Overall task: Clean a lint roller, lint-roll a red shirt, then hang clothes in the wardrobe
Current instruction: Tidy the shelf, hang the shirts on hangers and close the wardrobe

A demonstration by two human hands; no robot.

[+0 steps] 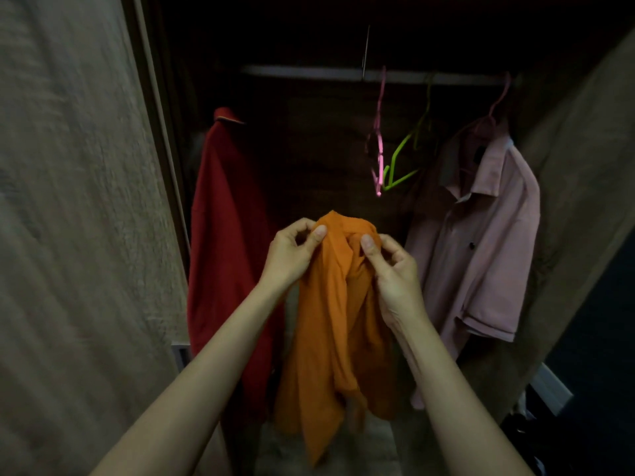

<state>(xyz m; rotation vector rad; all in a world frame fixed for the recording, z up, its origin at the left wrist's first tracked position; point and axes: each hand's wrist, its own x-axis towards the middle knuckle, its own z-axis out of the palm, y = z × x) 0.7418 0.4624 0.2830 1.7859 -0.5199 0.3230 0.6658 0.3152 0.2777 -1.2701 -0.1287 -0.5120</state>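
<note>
An orange shirt (pixel 330 321) hangs bunched in front of the open wardrobe, held at its top by both hands. My left hand (pixel 292 254) pinches the fabric on the left side and my right hand (pixel 391 269) pinches it on the right. Behind it, the red shirt (pixel 223 242) hangs at the wardrobe's left. A pink shirt (pixel 481 242) hangs on a pink hanger at the right. An empty pink hanger (pixel 379 149) and an empty green hanger (pixel 405 159) dangle from the rail (pixel 309 72) between them.
The wardrobe's left door (pixel 79 235) stands open close beside my left arm. The right door (pixel 584 201) angles in on the right. The wardrobe interior is dark. Dark items lie on the floor at the lower right (pixel 525 438).
</note>
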